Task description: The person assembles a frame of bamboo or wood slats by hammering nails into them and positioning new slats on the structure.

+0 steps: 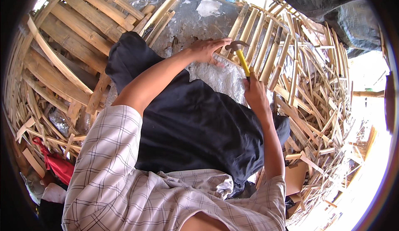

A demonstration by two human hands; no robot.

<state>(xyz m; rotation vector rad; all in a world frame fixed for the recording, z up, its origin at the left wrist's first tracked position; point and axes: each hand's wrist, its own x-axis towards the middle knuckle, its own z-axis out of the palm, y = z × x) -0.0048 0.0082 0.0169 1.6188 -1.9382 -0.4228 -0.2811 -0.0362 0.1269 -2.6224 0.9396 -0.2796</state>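
Clearly, the fingers of the right hand (256, 97) are closed around the dark grip of a hammer (242, 62), whose head is just beside the fingertips of the left hand (204, 51). These left fingers are stretched near the ends of the bamboo strips (271, 56); whether they pinch one, I cannot tell. The main risk, I think, is a bruised finger, because the metal is so close and a small slip in aim would be enough. A thin strip could also split under a hard hit. Next, below the hands, black cloth (199, 127) covers the lap, and its folds could catch on splinters. Farther to the right, a messy pile of bamboo scraps (322, 96) may hinder the elbow. On the left lie wide bamboo slats (83, 29) and a red cloth (62, 168).
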